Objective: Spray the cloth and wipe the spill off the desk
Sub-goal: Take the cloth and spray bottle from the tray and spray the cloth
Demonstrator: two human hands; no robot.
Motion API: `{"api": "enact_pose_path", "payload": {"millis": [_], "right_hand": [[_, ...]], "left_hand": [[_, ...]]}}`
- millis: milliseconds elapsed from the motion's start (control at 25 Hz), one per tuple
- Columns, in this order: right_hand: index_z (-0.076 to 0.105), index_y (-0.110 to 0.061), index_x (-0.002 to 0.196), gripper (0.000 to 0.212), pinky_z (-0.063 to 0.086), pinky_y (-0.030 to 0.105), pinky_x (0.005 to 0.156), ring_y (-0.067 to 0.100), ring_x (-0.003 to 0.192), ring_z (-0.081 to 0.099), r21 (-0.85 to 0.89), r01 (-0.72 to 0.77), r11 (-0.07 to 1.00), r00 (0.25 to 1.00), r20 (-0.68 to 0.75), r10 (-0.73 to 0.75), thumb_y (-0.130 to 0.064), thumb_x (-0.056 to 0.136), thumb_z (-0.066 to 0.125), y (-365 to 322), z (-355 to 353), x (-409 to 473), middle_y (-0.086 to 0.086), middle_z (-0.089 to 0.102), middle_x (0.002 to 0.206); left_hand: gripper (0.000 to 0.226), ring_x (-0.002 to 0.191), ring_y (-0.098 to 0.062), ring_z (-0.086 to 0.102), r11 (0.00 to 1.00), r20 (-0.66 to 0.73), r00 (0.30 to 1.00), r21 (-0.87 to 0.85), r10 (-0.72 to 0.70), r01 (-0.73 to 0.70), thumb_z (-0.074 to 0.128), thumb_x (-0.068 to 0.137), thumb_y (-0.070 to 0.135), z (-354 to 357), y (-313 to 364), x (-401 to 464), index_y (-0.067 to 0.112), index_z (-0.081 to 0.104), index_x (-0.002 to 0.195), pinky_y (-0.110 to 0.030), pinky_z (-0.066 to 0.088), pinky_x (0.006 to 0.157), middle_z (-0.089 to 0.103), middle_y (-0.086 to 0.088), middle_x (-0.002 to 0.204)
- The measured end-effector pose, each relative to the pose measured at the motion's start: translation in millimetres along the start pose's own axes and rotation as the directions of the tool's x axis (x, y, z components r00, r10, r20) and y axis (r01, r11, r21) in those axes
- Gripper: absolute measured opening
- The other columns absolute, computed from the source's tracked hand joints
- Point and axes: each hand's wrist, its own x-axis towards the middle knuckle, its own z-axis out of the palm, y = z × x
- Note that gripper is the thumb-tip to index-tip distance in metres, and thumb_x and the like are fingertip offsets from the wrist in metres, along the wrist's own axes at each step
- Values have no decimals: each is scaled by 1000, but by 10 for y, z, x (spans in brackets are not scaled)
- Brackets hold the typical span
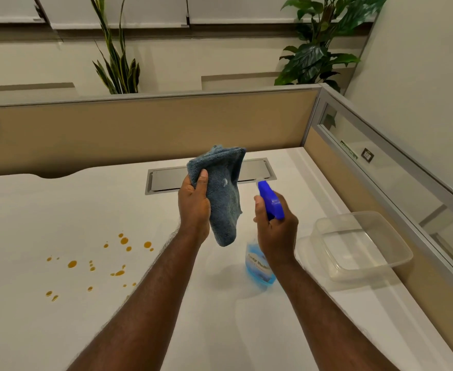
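My left hand (194, 204) grips a folded blue-grey cloth (224, 194) and holds it upright above the white desk (59, 210). A small pale wet spot shows on the cloth's face. My right hand (274, 231) is wrapped around the neck of a spray bottle (258, 266) with blue liquid and a bright blue trigger head, its nozzle pointed at the cloth a short way off. Orange droplets of the spill (97, 263) are scattered on the desk to the left of my left forearm.
A clear plastic container (364, 247) sits on the desk to the right of the bottle. A metal cable hatch (166, 179) lies behind the cloth. Tan partition walls (139, 132) close off the back and right sides, with plants beyond.
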Motion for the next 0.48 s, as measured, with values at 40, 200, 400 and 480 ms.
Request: {"api": "enact_pose_path", "payload": {"millis": [40,200,400,480], "right_hand": [[54,-28,107,17,59,32,63,19,65,64,0,-12,1000,1000,-26,12,-31,90,59,-4,-28,6,-2,63,79],[51,-29,109,20,60,33,68,21,72,67,-9,-66,998,990,-122,65,-30,91,60,75,-120,27,-1,64,86],[56,-20,108,19,61,35,71,19,76,67,-18,-96,995,970,-226,90,-29,91,59,200,-229,14,4,66,87],[55,-20,106,17,61,36,70,20,76,66,-11,-108,994,959,-263,102,-28,92,59,218,-263,41,3,65,86]], "left_hand": [[15,99,-15,66,1000,-7,1000,-10,-2,2,51,98,33,-47,-27,-10,26,62,105,-38,55,88,69,3,105],[13,100,-16,66,999,-22,999,1,-39,39,51,97,34,-240,-212,-116,29,63,100,-40,55,88,70,4,104],[17,103,-16,65,994,-20,995,38,-97,98,48,98,39,-442,-401,-256,31,59,108,-43,54,92,67,6,108],[22,103,-15,64,993,-14,994,43,-107,107,47,98,39,-480,-435,-287,28,57,113,-42,54,91,66,7,108]]}}
